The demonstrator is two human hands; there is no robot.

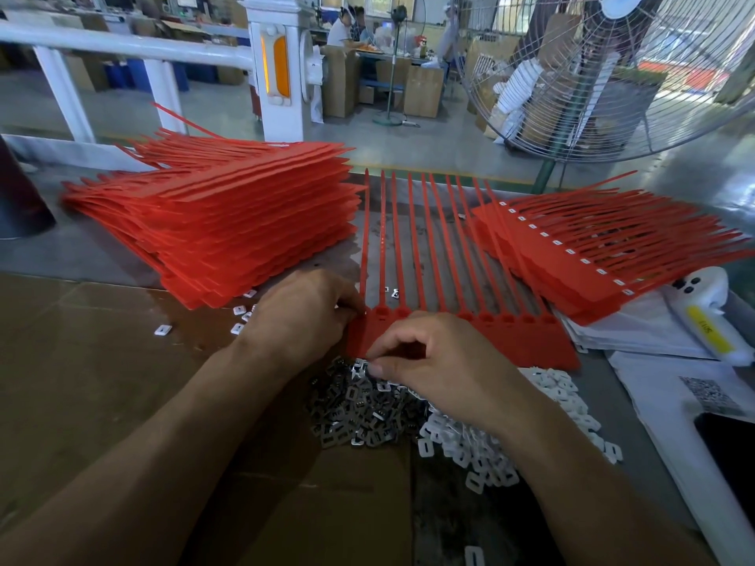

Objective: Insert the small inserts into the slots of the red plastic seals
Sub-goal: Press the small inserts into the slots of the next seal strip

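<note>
A strip of joined red plastic seals (pixel 527 341) lies flat in front of me, its tails fanning away. My left hand (pixel 302 316) grips the strip's left edge by the first slot. Just below the strip, my right hand (pixel 433 369) hovers over the pile of grey metal inserts (pixel 359 410) with thumb and forefinger pinched together; a small insert seems to sit between them, though it is hard to make out. A heap of white plastic inserts (pixel 482 447) lies right of the grey ones.
A tall stack of red seals (pixel 228 230) stands at the left, a smaller stack with white inserts fitted (pixel 604 255) at the right. Loose white inserts (pixel 241 316) lie by the left stack. Papers, a white handheld device (pixel 711 316) and a phone (pixel 731 451) sit far right. A fan stands behind.
</note>
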